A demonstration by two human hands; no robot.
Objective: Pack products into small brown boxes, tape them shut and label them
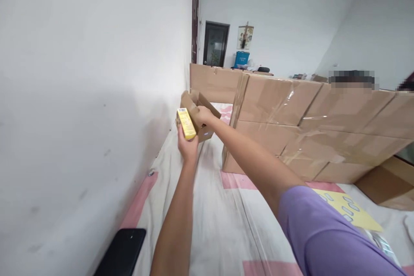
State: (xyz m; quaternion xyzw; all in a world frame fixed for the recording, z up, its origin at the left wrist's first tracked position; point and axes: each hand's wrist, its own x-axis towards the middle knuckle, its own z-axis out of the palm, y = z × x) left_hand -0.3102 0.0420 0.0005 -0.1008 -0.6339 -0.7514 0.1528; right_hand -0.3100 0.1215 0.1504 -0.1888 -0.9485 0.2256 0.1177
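Carton opened, flaps not closed; yellow box outside carton, clasped in left hand; right hand at flap, finger closure hidden, cannot tell grip

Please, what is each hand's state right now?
Left hand: closed, holding the yellow box.
Right hand: closed on a flap of the cardboard carton.

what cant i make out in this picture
All in the head view:
- print on the yellow box: too small and blurred to read
- its underside: turned away, against the left hand
- bottom of the open carton: hidden by its flaps
- near end of the black phone: cut off by the bottom edge
- part of the yellow sheet: hidden by the purple sleeve
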